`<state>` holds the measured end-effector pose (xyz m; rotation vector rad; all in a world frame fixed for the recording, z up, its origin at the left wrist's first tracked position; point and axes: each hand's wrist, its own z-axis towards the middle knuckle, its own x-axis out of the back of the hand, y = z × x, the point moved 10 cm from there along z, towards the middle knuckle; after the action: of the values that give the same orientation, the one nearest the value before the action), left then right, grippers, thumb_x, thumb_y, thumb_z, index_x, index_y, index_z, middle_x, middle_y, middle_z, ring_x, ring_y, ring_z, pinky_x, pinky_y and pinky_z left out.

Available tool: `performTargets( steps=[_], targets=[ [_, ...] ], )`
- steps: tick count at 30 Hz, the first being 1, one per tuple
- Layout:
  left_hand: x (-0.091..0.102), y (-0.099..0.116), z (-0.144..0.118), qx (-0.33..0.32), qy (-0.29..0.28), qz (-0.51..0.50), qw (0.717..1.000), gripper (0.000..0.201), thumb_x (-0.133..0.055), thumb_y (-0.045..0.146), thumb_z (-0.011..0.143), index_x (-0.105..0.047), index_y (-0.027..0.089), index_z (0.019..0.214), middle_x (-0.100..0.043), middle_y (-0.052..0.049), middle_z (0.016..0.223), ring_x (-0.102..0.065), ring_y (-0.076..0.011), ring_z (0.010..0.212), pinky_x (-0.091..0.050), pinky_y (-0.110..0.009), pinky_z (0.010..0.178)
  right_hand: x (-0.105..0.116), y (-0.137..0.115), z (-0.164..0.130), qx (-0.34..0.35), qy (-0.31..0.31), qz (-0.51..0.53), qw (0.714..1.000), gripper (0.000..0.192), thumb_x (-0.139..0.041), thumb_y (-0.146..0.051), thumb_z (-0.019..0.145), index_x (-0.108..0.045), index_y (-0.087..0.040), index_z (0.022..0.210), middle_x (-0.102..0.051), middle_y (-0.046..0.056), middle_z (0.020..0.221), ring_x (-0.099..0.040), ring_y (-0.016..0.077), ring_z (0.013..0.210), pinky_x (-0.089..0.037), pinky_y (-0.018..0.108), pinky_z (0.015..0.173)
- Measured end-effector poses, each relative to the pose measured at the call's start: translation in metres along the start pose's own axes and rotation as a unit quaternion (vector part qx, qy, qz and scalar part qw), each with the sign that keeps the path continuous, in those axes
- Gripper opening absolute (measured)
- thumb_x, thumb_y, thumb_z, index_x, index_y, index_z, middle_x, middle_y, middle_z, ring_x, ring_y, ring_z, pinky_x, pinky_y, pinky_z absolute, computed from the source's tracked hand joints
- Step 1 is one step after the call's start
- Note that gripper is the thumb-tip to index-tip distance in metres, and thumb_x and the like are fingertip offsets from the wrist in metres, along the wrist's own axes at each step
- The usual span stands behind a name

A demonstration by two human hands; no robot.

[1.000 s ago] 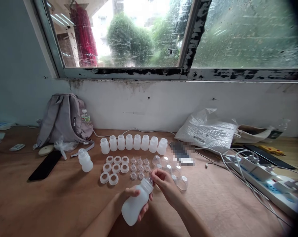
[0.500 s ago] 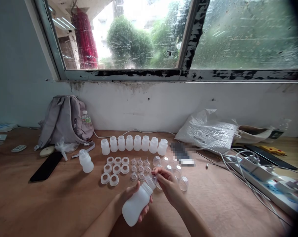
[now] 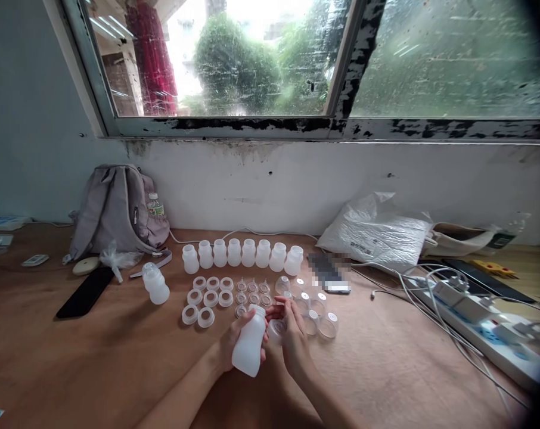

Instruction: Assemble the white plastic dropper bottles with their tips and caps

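Observation:
My left hand (image 3: 229, 342) is wrapped around a frosted white baby bottle (image 3: 248, 347), tilted with its neck away from me. My right hand (image 3: 294, 333) is beside the neck, fingers curled together; what they hold, if anything, I cannot make out. A clear dome cap (image 3: 276, 331) shows partly behind that hand; whether they touch is unclear. More clear caps (image 3: 328, 326) stand to the right. Beyond the bottle lie small clear teats (image 3: 253, 286), with white collar rings (image 3: 206, 317) to their left. Open bottles (image 3: 234, 253) form a row behind them.
One assembled bottle (image 3: 155, 285) stands at left, near a black phone (image 3: 86, 293) and a grey backpack (image 3: 115, 217). At right are a power strip (image 3: 489, 339) with white cables and a silver plastic parcel (image 3: 377, 232). Another phone (image 3: 329, 273) lies behind the caps.
The held bottle has turned more upright. My right hand has shifted slightly; its fingers were pinched over the bottle's neck and are now beside it. The camera view has shifted slightly.

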<state>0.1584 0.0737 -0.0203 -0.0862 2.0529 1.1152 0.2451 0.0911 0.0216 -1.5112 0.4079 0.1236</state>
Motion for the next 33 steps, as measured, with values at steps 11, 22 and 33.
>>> performTargets(
  steps=[11, 22, 33],
  targets=[
    [0.021, 0.017, -0.002, -0.068, 0.102, 0.012, 0.992, 0.046, -0.047, 0.057, 0.072, -0.054, 0.012, 0.077, -0.056, -0.002, 0.056, -0.055, -0.0130, 0.042, -0.038, -0.022, 0.038, -0.024, -0.008, -0.008, 0.028, -0.105, -0.013, 0.994, 0.019, -0.051, -0.036, 0.078, -0.059, -0.020, 0.084, -0.059, 0.004, 0.085, -0.054, 0.0183, 0.080, -0.043, 0.028, 0.068],
    [0.014, 0.066, -0.024, -0.250, 0.127, 0.157, 0.947, 0.026, -0.062, 0.033, 0.066, -0.057, 0.015, 0.084, -0.059, -0.004, 0.079, -0.055, -0.0180, 0.075, -0.040, -0.026, 0.067, -0.016, 0.000, 0.002, 0.009, -0.064, -0.034, 0.997, 0.028, -0.054, -0.040, 0.077, -0.061, -0.020, 0.096, -0.062, 0.007, 0.100, -0.053, 0.0230, 0.098, -0.039, 0.037, 0.088],
    [-0.012, 0.086, -0.040, -0.291, 0.088, 0.360, 0.882, 0.028, -0.061, 0.026, 0.066, -0.056, 0.018, 0.092, -0.053, -0.005, 0.089, -0.048, -0.0194, 0.084, -0.037, -0.027, 0.075, -0.007, -0.009, 0.002, 0.023, -0.049, -0.075, 0.996, 0.030, -0.056, -0.042, 0.075, -0.063, -0.020, 0.094, -0.063, 0.007, 0.100, -0.054, 0.0239, 0.097, -0.039, 0.038, 0.088]
  ],
)
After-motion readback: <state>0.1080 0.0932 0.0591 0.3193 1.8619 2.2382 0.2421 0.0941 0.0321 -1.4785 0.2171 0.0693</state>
